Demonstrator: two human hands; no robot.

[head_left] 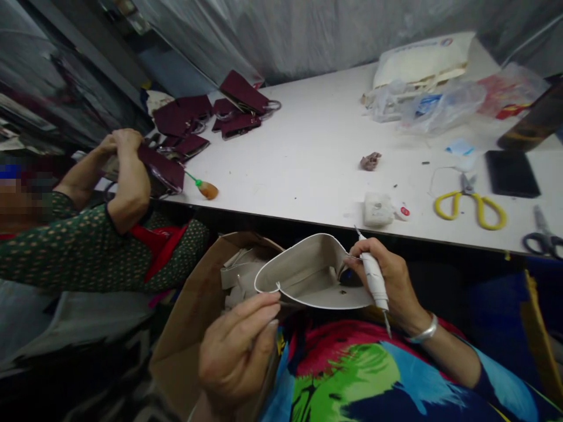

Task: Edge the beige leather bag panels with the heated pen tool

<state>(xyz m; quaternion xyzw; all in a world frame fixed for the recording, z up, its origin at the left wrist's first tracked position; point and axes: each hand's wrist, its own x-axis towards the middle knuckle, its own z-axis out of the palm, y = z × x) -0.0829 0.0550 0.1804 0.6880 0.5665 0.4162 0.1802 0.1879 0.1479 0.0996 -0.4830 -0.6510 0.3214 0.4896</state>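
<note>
My left hand [240, 351] pinches the near left rim of a beige bag piece [308, 272] held in my lap, its opening facing up. My right hand [387, 281] grips the bag's right end and also holds a white pen-like tool [373, 278] with a thin metal tip, pointing up toward the table edge. A silver bangle [422, 333] sits on my right wrist. Both hands are closed.
An open cardboard box [193, 328] with beige pieces stands at my left knee. On the white table [308, 152] lie yellow scissors [470, 202], grey scissors [543, 237], a black phone [512, 173], plastic bags [440, 99] and maroon bags [206, 117]. A person at left handles a maroon bag [160, 167].
</note>
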